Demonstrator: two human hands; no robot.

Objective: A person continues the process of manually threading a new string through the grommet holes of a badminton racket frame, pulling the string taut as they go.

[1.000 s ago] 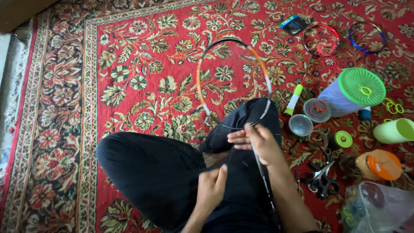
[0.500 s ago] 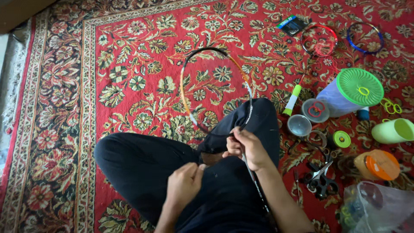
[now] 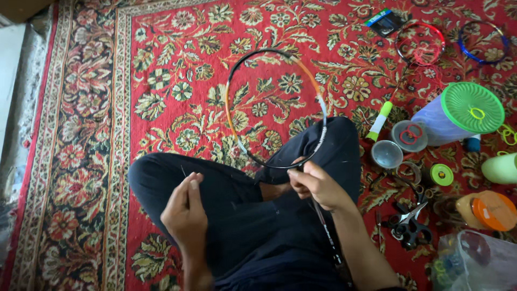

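Racket frame (image 3: 276, 108) above right-hand fingers (image 3: 301, 180)

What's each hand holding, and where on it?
Right hand grips the racket frame at the base of its hoop, where the shaft begins. Left hand is pinched shut, apparently on a thin string; too fine to confirm.

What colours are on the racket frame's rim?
The racket frame is black, orange and white, seen in the head view.

Carpet (image 3: 177, 64): red ground, floral pattern in cream, green and dark blue, banded border. Racket frame (image 3: 276, 108): black with orange and white sections. Trousers (image 3: 253, 226): black. Lid (image 3: 472, 108): bright green. Rings: red (image 3: 420, 43), blue (image 3: 483, 42). Container (image 3: 487, 211): orange.
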